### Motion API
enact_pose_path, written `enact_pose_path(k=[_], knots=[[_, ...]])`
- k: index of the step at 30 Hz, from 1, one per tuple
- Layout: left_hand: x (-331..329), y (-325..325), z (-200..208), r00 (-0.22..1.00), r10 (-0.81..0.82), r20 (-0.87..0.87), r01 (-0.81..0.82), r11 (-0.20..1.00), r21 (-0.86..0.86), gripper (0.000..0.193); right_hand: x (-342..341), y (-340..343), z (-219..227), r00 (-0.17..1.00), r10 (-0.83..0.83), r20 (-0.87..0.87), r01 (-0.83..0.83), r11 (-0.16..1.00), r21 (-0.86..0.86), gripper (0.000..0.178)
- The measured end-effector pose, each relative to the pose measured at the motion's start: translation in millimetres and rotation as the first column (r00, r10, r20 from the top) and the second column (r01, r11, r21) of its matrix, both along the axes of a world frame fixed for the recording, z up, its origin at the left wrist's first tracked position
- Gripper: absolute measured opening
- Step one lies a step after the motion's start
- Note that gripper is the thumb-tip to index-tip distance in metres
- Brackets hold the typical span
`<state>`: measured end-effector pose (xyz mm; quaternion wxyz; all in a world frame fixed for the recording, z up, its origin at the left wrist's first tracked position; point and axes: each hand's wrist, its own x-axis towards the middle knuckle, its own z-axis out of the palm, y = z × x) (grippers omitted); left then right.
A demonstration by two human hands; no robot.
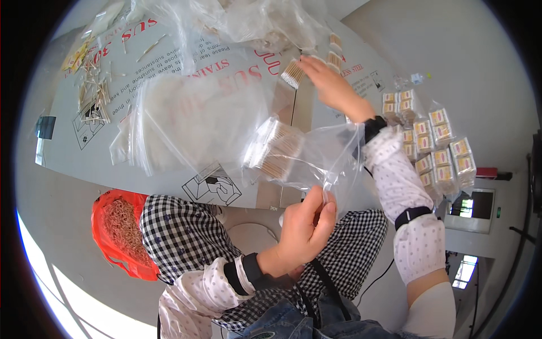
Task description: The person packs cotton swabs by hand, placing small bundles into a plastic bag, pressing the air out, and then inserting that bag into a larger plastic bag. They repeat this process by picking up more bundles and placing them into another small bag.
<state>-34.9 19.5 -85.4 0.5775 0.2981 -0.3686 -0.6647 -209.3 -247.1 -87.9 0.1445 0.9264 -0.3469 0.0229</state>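
Note:
Near the table's front edge, my left hand [307, 229] pinches the rim of a clear plastic bag [330, 164]. Bundles of cotton swabs [276, 150] lie inside that bag, toward its left end. My right hand [333, 85] reaches past it to the far side, its fingers closed on a bundle of cotton swabs [292, 73]. Its thumb is mostly hidden from view. Just beyond those fingers stand more swab bundles [334, 51] in a short row. Left of the held bag, a pile of flat clear bags [197, 116] lies on the table.
Loose cotton swabs [93, 96] are scattered at the far left. Crumpled clear plastic [237, 25] covers the back of the table. Bagged packs with yellow-and-white labels [423, 135] sit at the right. Below the table's left side, a red bag [101, 226] holds many thin brownish bands.

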Motion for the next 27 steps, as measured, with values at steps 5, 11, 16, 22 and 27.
enact_pose_path(k=[5,11,16,22,27], knots=[[-3,-2,-1,1.0,-0.001,0.004,0.001,1.0,-0.027,0.01,3,-26,-49,0.987,-0.03,-0.155,0.034,0.999,0.023,0.056],[3,-3,-1,0.999,0.026,-0.023,-0.026,0.999,-0.036,0.01,26,51,41,0.725,-0.45,0.52,0.301,0.888,0.349,0.03],[1,-7,6,0.998,0.07,0.002,-0.07,0.995,-0.064,0.01,36,172,172,0.659,-0.568,0.493,0.042,0.682,0.731,0.032],[4,-4,1,0.957,0.152,0.249,-0.061,0.939,-0.337,0.009,67,172,134,0.901,-0.402,-0.164,0.372,0.52,0.769,0.035],[-1,-6,2,0.968,0.153,0.2,-0.097,0.96,-0.264,0.009,75,143,78,0.887,-0.457,-0.072,0.183,0.205,0.962,0.035]])
